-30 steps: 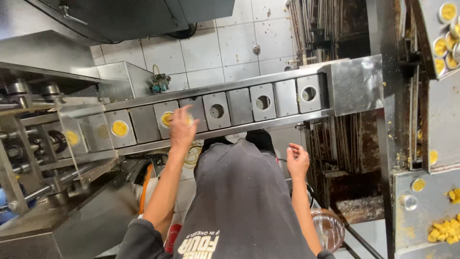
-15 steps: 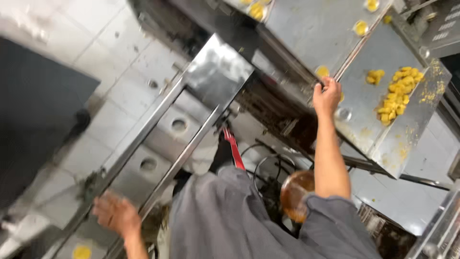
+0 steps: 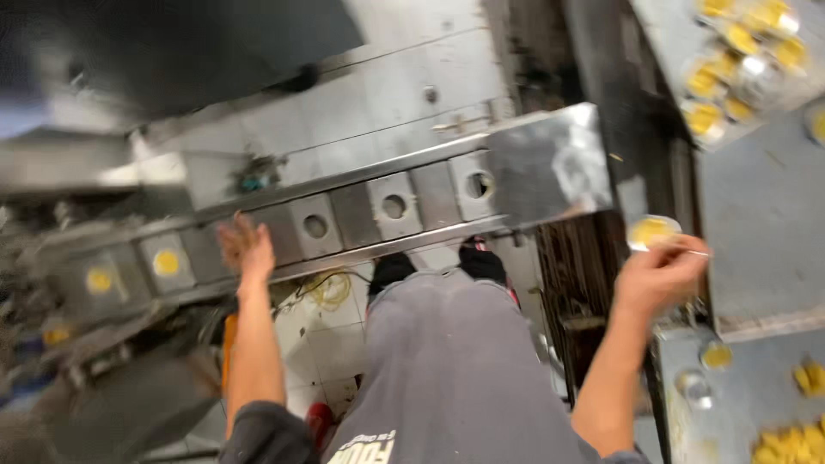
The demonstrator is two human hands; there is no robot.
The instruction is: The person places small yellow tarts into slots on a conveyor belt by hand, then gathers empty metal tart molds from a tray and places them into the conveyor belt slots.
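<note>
Nearest, at the right, yellow pieces (image 3: 795, 434) are lying heaped on a grey metal table (image 3: 756, 395), within easy reach for filling. Just beyond, the right hand (image 3: 657, 275) is holding a small clear cup (image 3: 651, 232) with yellow filling, fingers curled and pinching it at the rim so it is sitting level. At the left, the left hand (image 3: 245, 247) is reaching onto the metal conveyor (image 3: 361, 215), its fingers loosely spread over a square plate; blur is hiding whether they are touching it. The conveyor's plates are each carrying a round hole sized to seat a cup, and two slots at the left are already holding yellow-filled cups (image 3: 166, 262). Farther off at the right, more filled cups (image 3: 730, 51) are standing crowded on a grey tray (image 3: 670, 34). A tiled wall (image 3: 412, 86) is standing behind the conveyor.
</note>
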